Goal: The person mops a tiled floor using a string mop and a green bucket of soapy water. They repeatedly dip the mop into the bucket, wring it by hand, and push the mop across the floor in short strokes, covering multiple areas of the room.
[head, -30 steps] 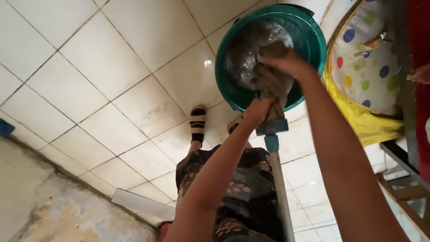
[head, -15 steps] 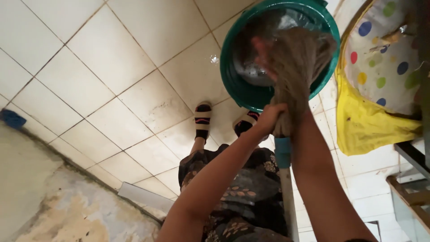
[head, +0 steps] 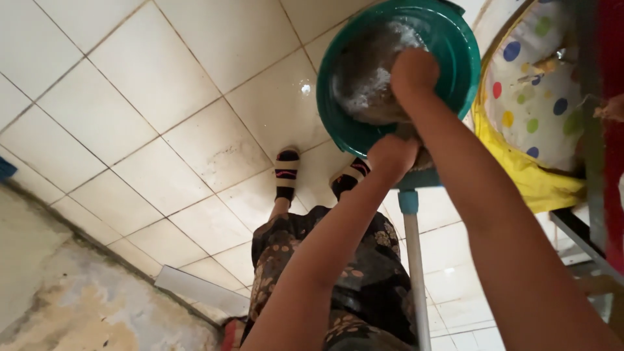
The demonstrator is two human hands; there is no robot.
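Observation:
A green plastic bucket (head: 458, 49) with soapy grey water stands on the white tiled floor in front of my feet. My right hand (head: 414, 70) is closed on the wet mop strands down inside the bucket, over the water. My left hand (head: 390, 156) grips the mop head at the bucket's near rim, just above the blue collar of the mop handle (head: 415, 260). The grey handle runs down toward me between my arms. Most of the mop strands are hidden behind my hands.
A yellow-edged cloth with coloured polka dots (head: 539, 91) lies right of the bucket. A dark metal frame (head: 578, 234) stands at the right edge. My sandalled feet (head: 286, 175) are just behind the bucket. A rough concrete strip (head: 71, 292) borders the tiles at lower left.
The mop strands were lifted above the bucket half a second ago; now they are pushed back down inside it, and my right hand has gone down into the bucket with them.

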